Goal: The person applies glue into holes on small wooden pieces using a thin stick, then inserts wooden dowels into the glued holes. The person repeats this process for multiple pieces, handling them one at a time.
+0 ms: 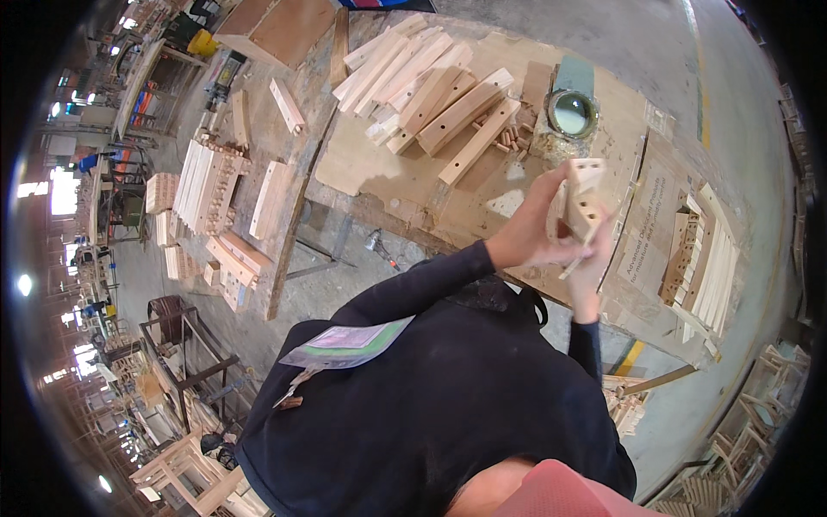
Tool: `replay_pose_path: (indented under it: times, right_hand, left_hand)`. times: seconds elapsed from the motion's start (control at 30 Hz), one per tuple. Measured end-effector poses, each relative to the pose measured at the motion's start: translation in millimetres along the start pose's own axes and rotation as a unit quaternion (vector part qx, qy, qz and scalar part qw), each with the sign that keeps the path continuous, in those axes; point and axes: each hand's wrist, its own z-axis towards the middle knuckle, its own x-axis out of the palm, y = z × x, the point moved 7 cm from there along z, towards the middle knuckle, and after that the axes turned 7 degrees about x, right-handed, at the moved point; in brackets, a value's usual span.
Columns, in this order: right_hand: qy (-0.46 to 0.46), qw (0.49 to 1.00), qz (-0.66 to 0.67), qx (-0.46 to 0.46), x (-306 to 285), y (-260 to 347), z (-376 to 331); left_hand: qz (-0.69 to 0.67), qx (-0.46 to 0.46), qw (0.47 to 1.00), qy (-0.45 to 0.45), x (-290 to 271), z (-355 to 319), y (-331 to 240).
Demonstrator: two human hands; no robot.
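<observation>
Above the near edge of the cardboard-covered table, my left hand (pixel 527 226) is wrapped round wooden pieces with drilled holes (pixel 587 210). Their ends tilt up toward me. My right hand (pixel 589 265) is closed just beside them, pinching a thin pale stick (pixel 568 270); part of its grip is hidden and blurred. Beyond my hands stands a round pot of whitish liquid (pixel 570 114) with a crusted rim. Left of the pot lie short wooden dowels (pixel 510 136) and several drilled wooden bars (pixel 478 142).
More pale wooden bars (pixel 401 65) are heaped at the far side. Another table at the left carries a stack of bars (pixel 205 185) with dowelled ends. At the right, drilled pieces (pixel 682 254) and slats (pixel 717 271) lie on cardboard (pixel 648 228). A tool (pixel 379 248) hangs near the gap between tables.
</observation>
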Motion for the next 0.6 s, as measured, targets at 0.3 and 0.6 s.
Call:
replay_pose_path:
  times: [0.3, 0.6]
  right_hand:
    - [0.058, 0.974, -0.213, -0.048, 0.5, 47.5, -3.0]
    - [-0.017, 0.991, 0.088, 0.101, -51.2, 48.0, 56.0]
  left_hand:
    - [0.083, 0.015, 0.990, -0.114, -47.2, -20.0, 39.2]
    - [0.022, -0.059, 0.993, -0.102, -50.7, -24.6, 56.0]
